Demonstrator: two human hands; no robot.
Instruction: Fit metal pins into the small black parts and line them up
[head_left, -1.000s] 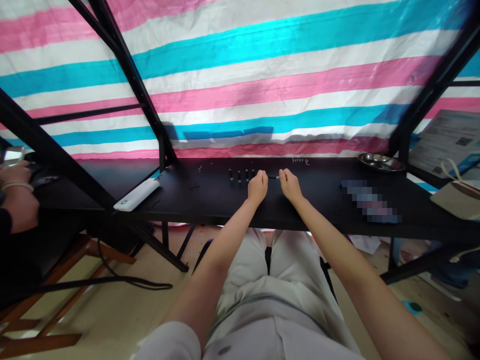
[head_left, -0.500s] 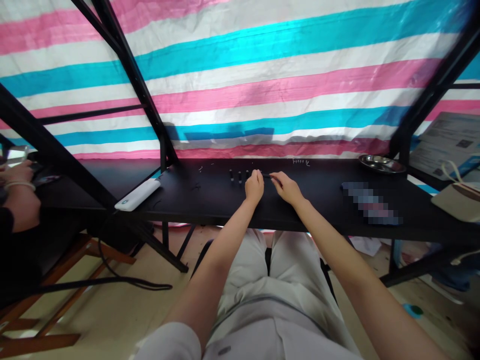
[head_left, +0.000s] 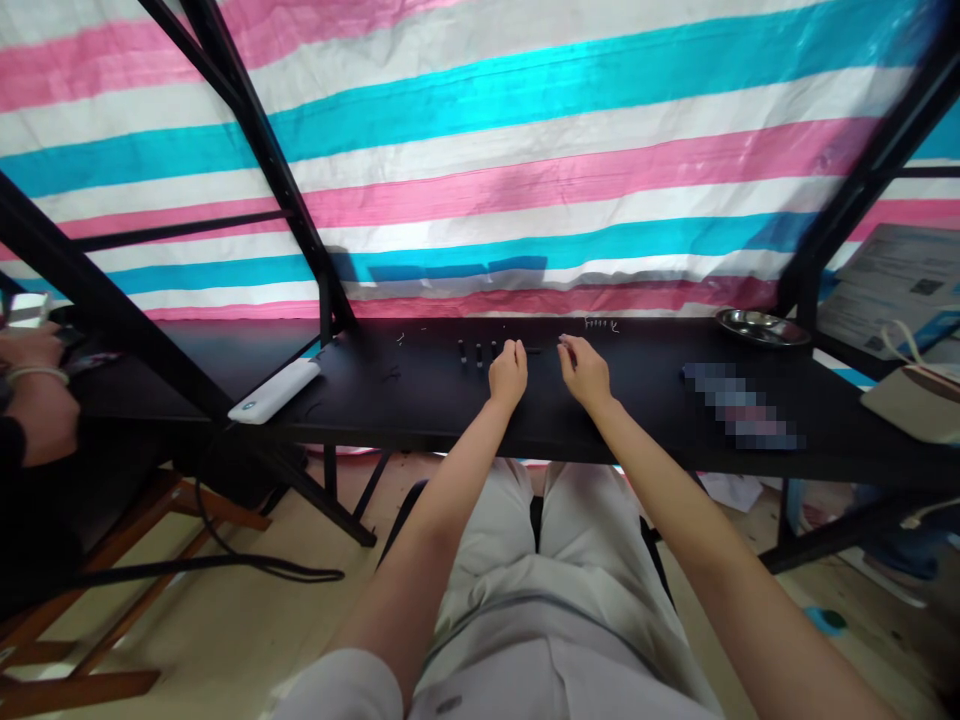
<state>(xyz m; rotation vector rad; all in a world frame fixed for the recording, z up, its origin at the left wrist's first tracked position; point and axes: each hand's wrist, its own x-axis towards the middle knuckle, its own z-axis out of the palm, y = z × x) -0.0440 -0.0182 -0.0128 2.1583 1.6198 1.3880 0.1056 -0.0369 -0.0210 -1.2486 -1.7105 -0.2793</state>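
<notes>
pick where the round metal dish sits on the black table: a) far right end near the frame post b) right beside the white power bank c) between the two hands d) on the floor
a: the metal dish lies at the far right of the black table, well apart from the white power bank on the left.

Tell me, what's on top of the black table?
On the black table: both hands, small black upright pieces, a white power bank, a steel dish. Fingers hide anything pinched.
</notes>
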